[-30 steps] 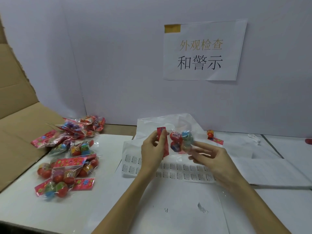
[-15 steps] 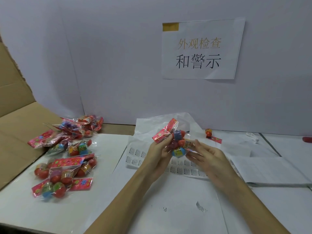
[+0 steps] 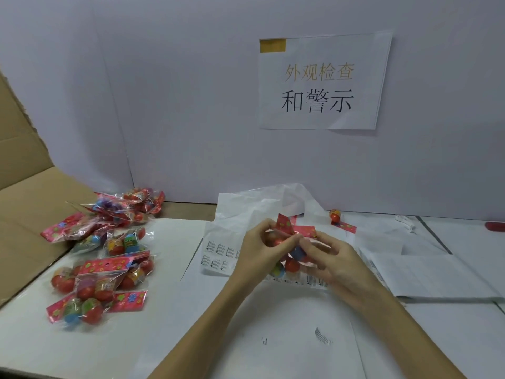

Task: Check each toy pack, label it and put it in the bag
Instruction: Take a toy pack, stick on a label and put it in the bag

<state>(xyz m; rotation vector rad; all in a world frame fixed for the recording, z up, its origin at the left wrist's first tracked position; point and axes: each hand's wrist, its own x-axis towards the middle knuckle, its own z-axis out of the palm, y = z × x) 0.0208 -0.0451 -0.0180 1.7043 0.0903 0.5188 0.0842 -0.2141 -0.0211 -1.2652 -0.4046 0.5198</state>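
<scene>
1. Head view: left hand (image 3: pixel 261 248) and right hand (image 3: pixel 332 259) met over the middle of the table (image 3: pixel 169 310), both with fingers curled around one toy pack (image 3: pixel 289 251).
2. Pack held just above the label sheet (image 3: pixel 218 254); red header card up, coloured balls hanging below between the palms.
3. Judged to be at the checking step: pack in both hands, no label seen on it, though the hands hid much of it.
4. Pile of toy packs (image 3: pixel 101 253) lay at the left, some on the table, some spilling onto the cardboard (image 3: pixel 30 203); could not tell whether those were checked or waiting.
5. White plastic bag (image 3: pixel 259 203) lay crumpled on the far side of the hands, touching the label sheet; nothing clearly seen inside it.
6. One loose toy (image 3: pixel 335 216) with a red strip sat far right of the bag, apart from the rest.
7. Left to do, by judgement: label this pack, bag it, then work through the pile.
</scene>
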